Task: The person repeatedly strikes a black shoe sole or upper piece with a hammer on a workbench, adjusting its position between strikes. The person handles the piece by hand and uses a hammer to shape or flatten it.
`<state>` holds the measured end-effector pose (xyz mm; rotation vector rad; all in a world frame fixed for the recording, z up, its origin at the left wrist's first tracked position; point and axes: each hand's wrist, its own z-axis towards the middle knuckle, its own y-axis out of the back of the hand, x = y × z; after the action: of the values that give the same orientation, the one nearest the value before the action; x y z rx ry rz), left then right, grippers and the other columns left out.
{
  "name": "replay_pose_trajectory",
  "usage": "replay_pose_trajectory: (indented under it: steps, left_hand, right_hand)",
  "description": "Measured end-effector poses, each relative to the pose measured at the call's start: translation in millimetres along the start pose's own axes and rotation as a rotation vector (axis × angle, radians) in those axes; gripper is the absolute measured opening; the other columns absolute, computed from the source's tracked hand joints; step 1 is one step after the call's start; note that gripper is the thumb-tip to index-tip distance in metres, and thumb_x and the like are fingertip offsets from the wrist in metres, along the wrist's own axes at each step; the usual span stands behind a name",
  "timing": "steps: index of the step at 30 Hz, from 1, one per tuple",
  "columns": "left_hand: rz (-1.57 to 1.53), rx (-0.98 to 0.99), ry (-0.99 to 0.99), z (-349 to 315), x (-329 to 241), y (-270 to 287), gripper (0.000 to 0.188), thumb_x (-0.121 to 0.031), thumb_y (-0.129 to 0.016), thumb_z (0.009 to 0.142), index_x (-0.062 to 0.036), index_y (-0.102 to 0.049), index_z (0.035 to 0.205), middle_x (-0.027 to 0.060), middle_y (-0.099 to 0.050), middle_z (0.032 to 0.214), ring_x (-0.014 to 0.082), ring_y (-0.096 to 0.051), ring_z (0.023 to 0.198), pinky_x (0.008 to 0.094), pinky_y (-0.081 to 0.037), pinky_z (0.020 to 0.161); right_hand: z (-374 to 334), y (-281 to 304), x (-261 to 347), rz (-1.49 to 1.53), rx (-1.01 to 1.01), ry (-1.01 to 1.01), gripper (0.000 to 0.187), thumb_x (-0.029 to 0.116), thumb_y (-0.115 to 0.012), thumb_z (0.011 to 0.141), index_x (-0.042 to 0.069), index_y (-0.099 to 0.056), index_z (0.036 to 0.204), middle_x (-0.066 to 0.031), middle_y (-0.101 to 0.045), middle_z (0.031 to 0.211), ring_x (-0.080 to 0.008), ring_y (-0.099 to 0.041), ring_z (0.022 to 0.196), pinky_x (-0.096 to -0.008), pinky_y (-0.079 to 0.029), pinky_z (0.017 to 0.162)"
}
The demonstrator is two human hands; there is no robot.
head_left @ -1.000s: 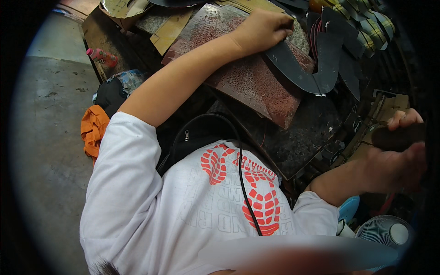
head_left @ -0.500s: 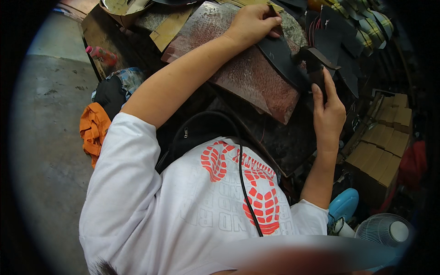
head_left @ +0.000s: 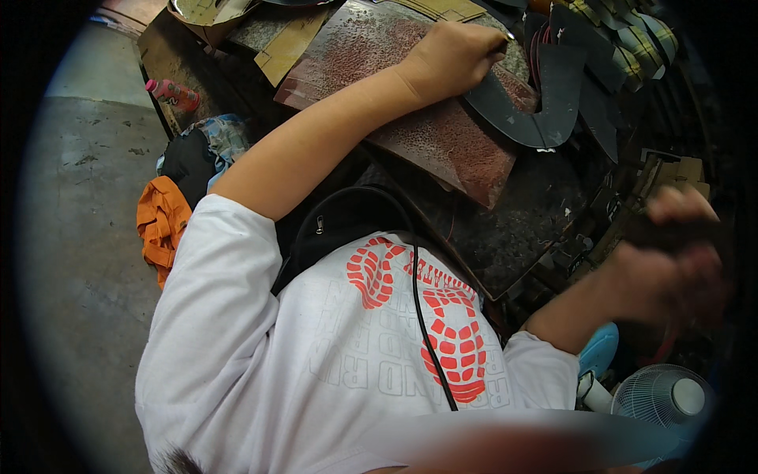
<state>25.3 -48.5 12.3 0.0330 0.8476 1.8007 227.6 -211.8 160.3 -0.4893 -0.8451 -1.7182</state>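
My left hand (head_left: 458, 62) is closed over the board, pinching something mostly hidden in its fingers; a small shiny tip shows beside the knuckles. Under and beside that hand lies a black U-shaped cut piece (head_left: 525, 126), which looks like a shoe upper. It rests partly on a worn reddish board (head_left: 442, 146) and extends past the board's right edge. Off to the right, my right hand (head_left: 679, 268) is raised and smeared by motion. A dark hammer (head_left: 663, 231), blurred, crosses between its fingers; its head cannot be made out.
More black cut pieces (head_left: 596, 118) and yellow checked pieces (head_left: 643, 47) lie at the back right. Yellow card (head_left: 292, 51) sits at the back left, near a pink bottle (head_left: 172, 94). Cardboard boxes (head_left: 683, 172) and a fan (head_left: 659, 395) stand to the right.
My right hand has swung right and downward in view, away from the black piece, taking the hammer along. My left hand has shifted slightly right and turned; more of the black piece shows.
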Motion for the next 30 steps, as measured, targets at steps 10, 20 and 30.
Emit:
replay_pose_trajectory:
  steps: [10,20,30]
  left_hand:
    - [-0.669,-0.022,0.764,-1.1,18.7,-2.8,0.016,-0.011,-0.064,0.094,0.0044,-0.066,0.092,0.0124,-0.071,0.075,0.0173,-0.071,0.066,0.0314,-0.056,0.060]
    - [-0.141,0.033,0.224,0.3,9.0,10.3,0.017,-0.011,-0.065,0.094,0.0058,-0.064,0.090,0.0157,-0.072,0.080,0.0183,-0.071,0.064,0.0320,-0.056,0.059]
    - [0.010,-0.097,0.017,-0.1,-7.1,-10.7,0.009,-0.010,-0.064,0.087,-0.0011,-0.066,0.089,0.0164,-0.069,0.079,0.0362,-0.069,0.079,0.0431,-0.055,0.071]
  right_hand:
    - [-93.6,-34.1,-77.8,-0.727,0.110,-0.391,0.045,0.033,-0.065,0.097,0.017,-0.058,0.139,-0.0145,-0.071,0.116,-0.0327,-0.071,0.101,-0.0385,-0.055,0.081]
    - [-43.2,-14.6,-16.5,-0.510,-0.092,-0.386,0.048,0.039,-0.062,0.099,0.005,-0.061,0.133,-0.0150,-0.069,0.111,-0.0197,-0.066,0.079,-0.0322,-0.053,0.068]
    - [-69.1,-38.2,-58.5,-0.649,0.004,-0.423,0.042,0.030,-0.065,0.098,0.013,-0.058,0.136,-0.0157,-0.068,0.118,-0.0311,-0.068,0.101,-0.0372,-0.054,0.081]
